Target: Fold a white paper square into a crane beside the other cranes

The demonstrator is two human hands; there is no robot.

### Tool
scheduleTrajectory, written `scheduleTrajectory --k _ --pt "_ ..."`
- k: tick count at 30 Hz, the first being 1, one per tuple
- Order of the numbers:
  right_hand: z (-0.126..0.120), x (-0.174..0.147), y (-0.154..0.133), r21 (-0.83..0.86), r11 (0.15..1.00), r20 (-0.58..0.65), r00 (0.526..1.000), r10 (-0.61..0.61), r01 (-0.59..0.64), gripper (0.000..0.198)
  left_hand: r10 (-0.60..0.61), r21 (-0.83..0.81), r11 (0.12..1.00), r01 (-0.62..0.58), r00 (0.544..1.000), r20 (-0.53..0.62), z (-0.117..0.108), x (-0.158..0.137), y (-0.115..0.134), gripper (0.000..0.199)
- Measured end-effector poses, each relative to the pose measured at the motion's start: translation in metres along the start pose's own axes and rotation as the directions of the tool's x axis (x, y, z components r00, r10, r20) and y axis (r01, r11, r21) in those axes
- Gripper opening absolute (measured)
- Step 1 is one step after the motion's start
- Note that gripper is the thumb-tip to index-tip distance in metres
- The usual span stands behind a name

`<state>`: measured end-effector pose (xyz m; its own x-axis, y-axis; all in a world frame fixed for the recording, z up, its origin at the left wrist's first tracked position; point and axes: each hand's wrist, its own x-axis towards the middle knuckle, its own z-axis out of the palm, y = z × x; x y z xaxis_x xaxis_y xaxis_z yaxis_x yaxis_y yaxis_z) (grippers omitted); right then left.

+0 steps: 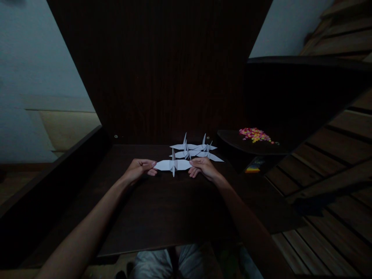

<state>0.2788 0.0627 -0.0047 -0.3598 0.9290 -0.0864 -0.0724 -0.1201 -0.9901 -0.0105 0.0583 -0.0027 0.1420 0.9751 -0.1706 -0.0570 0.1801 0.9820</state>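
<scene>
Dark worktop [162,217] spread wide, and the paper crane [173,165] is the marker here, its long axis running left to right. Behind it, finished cranes [195,150]; further right, coloured bits [255,134]. Left hand [138,169] pinches the left wingtip, right hand [203,167] pinches the right, equally near.

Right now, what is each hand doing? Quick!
Left hand: closed, pinching the left wing tip of the white paper crane.
Right hand: closed, pinching the crane's right wing tip.
</scene>
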Motion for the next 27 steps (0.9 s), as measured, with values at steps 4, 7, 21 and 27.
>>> scheduleTrajectory --k 4,7,21,27 --pt "0.002 0.001 0.0 0.027 1.0 -0.011 1.0 -0.001 0.001 0.021 0.002 -0.027 1.0 -0.003 0.999 -0.049 0.001 0.002 0.0 0.024" --pt "0.005 0.001 -0.002 0.031 1.0 -0.043 0.999 0.006 -0.004 0.019 0.019 -0.039 0.999 -0.021 0.998 -0.057 0.002 0.0 0.002 0.029" --pt "-0.012 -0.041 -0.005 0.043 0.999 -0.198 0.979 0.04 -0.032 0.012 0.06 -0.026 0.998 -0.056 0.982 0.177 0.034 -0.016 -0.009 0.036" --pt "-0.039 -0.068 -0.009 0.036 0.999 -0.285 0.958 -0.027 0.039 0.017 0.018 -0.039 0.999 -0.012 0.987 0.158 0.079 -0.018 -0.006 0.032"
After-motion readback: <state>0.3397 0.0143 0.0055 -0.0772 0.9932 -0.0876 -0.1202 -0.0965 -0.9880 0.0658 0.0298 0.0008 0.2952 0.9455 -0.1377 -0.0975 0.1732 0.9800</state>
